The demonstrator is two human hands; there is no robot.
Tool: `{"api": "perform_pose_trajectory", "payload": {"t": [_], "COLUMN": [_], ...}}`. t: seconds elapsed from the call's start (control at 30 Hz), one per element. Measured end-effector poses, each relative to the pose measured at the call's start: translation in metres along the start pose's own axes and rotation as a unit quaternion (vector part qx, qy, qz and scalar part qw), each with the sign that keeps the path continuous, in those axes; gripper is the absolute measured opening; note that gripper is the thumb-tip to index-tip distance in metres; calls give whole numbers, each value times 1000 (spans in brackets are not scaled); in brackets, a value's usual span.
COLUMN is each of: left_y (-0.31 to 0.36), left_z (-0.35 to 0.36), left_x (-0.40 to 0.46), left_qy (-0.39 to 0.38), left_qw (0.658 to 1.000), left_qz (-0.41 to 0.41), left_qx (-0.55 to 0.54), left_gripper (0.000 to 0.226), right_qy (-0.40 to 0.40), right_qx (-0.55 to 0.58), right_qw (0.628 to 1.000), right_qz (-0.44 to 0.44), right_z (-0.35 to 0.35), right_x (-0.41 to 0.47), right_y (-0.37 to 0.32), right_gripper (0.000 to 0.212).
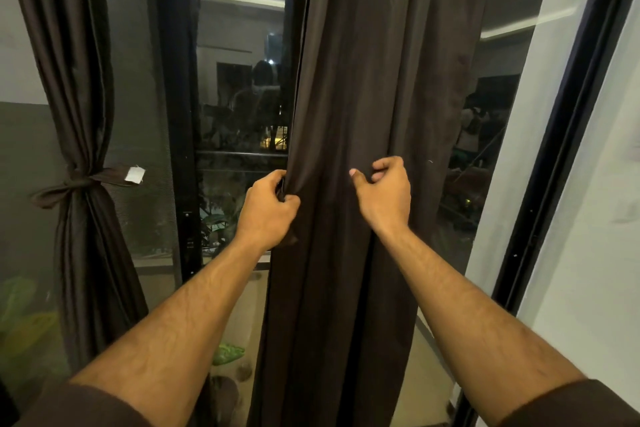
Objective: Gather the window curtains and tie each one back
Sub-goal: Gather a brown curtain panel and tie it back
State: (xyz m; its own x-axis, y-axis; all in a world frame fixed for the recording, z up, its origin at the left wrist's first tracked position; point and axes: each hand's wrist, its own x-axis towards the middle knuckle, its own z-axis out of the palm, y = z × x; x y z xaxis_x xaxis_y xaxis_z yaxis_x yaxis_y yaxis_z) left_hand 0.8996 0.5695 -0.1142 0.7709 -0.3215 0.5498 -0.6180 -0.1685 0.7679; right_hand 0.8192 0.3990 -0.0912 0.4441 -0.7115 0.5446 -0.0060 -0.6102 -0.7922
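Note:
A dark brown curtain (349, 87) hangs loose in long folds down the middle of the view. My left hand (268, 208) grips its left edge at about waist height. My right hand (382, 191) pinches a fold of the same curtain a little to the right, thumb pointing left. At the far left a second dark brown curtain (69, 62) is gathered and bound at its middle by a knotted fabric tie (86, 180) with a white tag.
Dark window glass (242, 97) in a black frame (180, 149) fills the space between the two curtains and reflects the room. A white wall (588, 236) and another black frame strip stand at the right. Green plants show low at the left.

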Motion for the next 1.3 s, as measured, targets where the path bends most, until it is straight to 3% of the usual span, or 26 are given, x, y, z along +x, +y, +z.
{"api": "perform_pose_trajectory", "payload": {"t": [0.13, 0.27, 0.4, 0.57, 0.67, 0.73, 0.8, 0.9, 0.97, 1.07, 1.13, 1.23, 1.27, 1.3], "left_y": [-2, -4, -5, 0, 3, 4, 3, 2, 2, 1, 1, -1, -1, -1], "left_z": [1, 3, 6, 16, 22, 23, 22, 16, 13, 11, 8, 6, 6, 7], "left_x": [4, 7, 10, 10, 5, 4, 2, 2, 3, 4, 4, 6, 6, 7], "left_qy": [0, 23, 27, 0, -44, -58, -54, -37, -19, -5, 6, 24, 28, 32], "left_qw": [1000, 999, 999, 1000, 999, 998, 998, 999, 1000, 1000, 1000, 999, 999, 999], "left_qz": [-2, -20, -28, -14, -3, 1, 1, 3, -2, -19, -25, -30, -30, -29], "left_qx": [8, 10, 12, 0, -11, -11, -13, 3, 15, 14, 14, 20, 21, 21], "left_gripper": [37, 34, 33, 35, 44, 50, 49, 45, 38, 38, 36, 36, 35, 35], "right_qy": [7, 43, -46, -140, -180, -228, -315, -416, -378, -97, 6, -60, -81, -96], "right_qx": [-89, -125, -73, -12, -28, 1, 54, 98, 92, 2, -12, 49, 50, 45], "right_qw": [996, 990, 996, 990, 982, 972, 947, 904, 921, 991, 999, 993, 990, 989], "right_qz": [23, 49, 33, -29, -58, -58, -23, 24, 2, -94, -53, 87, 102, 99], "right_z": [12, 23, 27, 33, 40, 39, 33, 20, 17, 17, 18, 25, 27, 28], "right_x": [-3, 4, 8, -6, -12, -18, -21, -25, -29, -26, -11, 23, 32, 36], "right_y": [3, 9, 14, 6, -6, -17, -24, -23, -18, -7, 1, 13, 18, 19], "right_gripper": [75, 85, 33, 19, 22, 38, 59, 66, 60, 36, 63, 105, 102, 86]}}
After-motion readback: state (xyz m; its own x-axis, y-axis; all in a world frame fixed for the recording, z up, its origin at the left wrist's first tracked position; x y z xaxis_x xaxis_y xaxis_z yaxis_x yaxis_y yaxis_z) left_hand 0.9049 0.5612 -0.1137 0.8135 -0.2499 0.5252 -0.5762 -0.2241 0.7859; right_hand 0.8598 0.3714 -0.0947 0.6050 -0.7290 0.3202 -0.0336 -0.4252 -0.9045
